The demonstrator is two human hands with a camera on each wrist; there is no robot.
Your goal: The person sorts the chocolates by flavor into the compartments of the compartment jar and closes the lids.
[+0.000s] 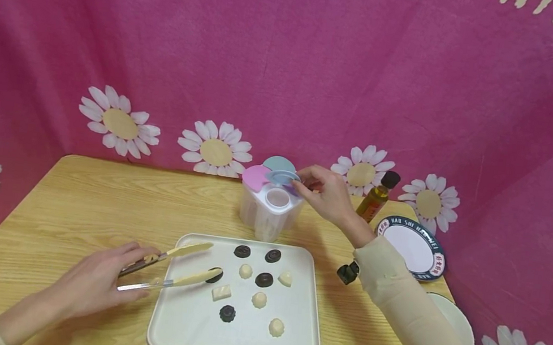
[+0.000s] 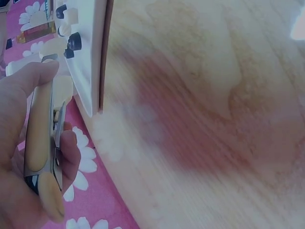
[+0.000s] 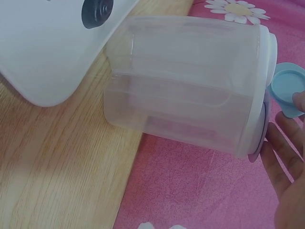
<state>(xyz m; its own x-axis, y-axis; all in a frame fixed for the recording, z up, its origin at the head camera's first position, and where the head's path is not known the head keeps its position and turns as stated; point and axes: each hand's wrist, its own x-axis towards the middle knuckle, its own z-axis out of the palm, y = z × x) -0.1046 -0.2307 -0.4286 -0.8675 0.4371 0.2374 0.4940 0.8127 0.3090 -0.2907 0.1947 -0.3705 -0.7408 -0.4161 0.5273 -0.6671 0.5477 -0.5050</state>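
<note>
In the head view my left hand (image 1: 95, 280) grips a pair of tongs (image 1: 195, 277) with cream tips spread apart over the tray's left side. One tip overlaps a dark chocolate (image 1: 214, 275). Behind the tray stands a clear lidded container (image 1: 270, 226), its front round opening uncovered. My right hand (image 1: 327, 198) pinches the raised blue flap lid (image 1: 282, 178) above that opening. The right wrist view shows the thumb on the blue lid (image 3: 288, 86) and other fingers close to the container's rim. Pink, teal and purple lids cover its other sections.
A white tray (image 1: 186, 336) holds several dark and white chocolates. At the right stand an oil bottle (image 1: 374, 201), a plate with a dark lettered rim (image 1: 437, 245) and a white dish (image 1: 454, 323). A pink flowered cloth (image 1: 288, 71) hangs behind the wooden table (image 1: 99, 203).
</note>
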